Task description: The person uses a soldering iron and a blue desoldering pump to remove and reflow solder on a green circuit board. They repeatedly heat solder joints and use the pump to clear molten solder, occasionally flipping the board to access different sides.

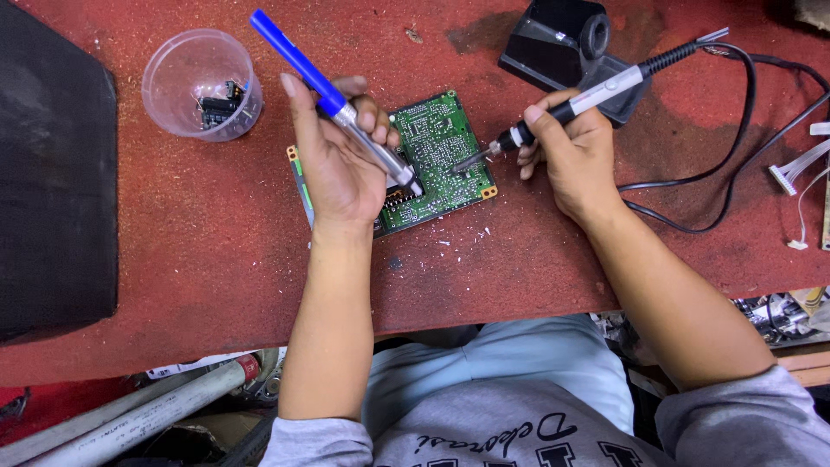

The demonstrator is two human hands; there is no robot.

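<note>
Your left hand point(341, 169) closes its fingers point(373, 117) around a blue-handled desoldering pump point(333, 102), its nozzle down on the green circuit board point(437, 143). Your right hand point(571, 151) grips a soldering iron point(575, 104), tip touching the board just beside the nozzle. The board lies mid-tabletop point(216, 251), nearer the far edge. Judging by this, a joint is being heated; suction seems to need both tips steady. Toward the far left corner, a clear plastic cup point(201, 85) holds a few small dark components point(220, 105).
</note>
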